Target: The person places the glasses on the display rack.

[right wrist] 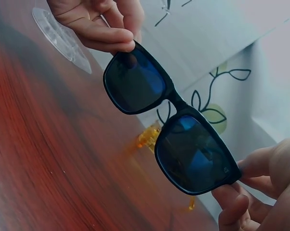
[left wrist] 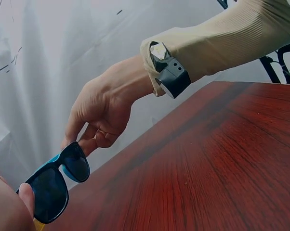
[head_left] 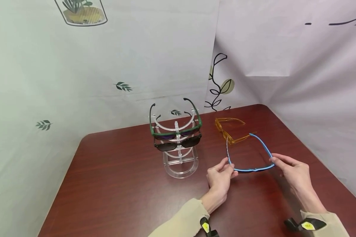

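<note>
Between my two hands is a pair of sunglasses (head_left: 254, 170) with dark lenses, a black front and blue temples spread away from me. My left hand (head_left: 220, 177) pinches the left corner of the frame between thumb and fingers. At the opposite corner my right hand (head_left: 293, 171) pinches the hinge area. The right wrist view shows both lenses of the sunglasses (right wrist: 193, 154) facing that camera, held above the table. Left of the hands stands a clear display rack (head_left: 181, 174) bearing green-framed sunglasses (head_left: 166, 134) above black sunglasses (head_left: 191, 141).
Yellow-framed glasses (head_left: 225, 133) lie on the table behind the blue pair, temples unfolded. The dark red table (head_left: 115, 184) extends to a printed white cloth backdrop (head_left: 166, 49) at the back and right.
</note>
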A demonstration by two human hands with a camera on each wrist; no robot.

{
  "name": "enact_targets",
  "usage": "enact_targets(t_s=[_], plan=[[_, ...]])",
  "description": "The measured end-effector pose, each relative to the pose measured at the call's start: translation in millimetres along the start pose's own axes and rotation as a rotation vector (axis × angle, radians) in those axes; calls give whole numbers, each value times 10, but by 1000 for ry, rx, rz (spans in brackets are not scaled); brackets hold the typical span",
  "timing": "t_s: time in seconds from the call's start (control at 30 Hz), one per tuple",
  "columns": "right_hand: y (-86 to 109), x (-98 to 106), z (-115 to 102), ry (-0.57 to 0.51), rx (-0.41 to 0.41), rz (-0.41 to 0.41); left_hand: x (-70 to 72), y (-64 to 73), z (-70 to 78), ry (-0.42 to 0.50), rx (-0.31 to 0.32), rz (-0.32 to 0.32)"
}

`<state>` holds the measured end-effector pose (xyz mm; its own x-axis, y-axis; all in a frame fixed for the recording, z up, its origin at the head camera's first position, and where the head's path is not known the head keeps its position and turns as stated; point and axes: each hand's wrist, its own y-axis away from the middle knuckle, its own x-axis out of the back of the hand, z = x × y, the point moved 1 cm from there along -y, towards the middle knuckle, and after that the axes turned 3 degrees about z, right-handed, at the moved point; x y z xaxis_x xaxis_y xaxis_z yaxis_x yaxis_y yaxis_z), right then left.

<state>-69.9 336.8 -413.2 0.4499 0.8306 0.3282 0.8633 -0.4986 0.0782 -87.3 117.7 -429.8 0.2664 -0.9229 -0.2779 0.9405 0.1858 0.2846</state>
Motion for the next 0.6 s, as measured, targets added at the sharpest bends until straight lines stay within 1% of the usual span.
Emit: enact_targets(t_s=[0.1,0.3,0.6], plan=[[28,-17,-19,-1,-3,4,36,18,12,4,-14,-8],[92,-62,-48,-36,-26,16,116,47,31,24,-31,-29],[192,-122,-96,-59,-7,6,245,90,82,45,-48,-43]])
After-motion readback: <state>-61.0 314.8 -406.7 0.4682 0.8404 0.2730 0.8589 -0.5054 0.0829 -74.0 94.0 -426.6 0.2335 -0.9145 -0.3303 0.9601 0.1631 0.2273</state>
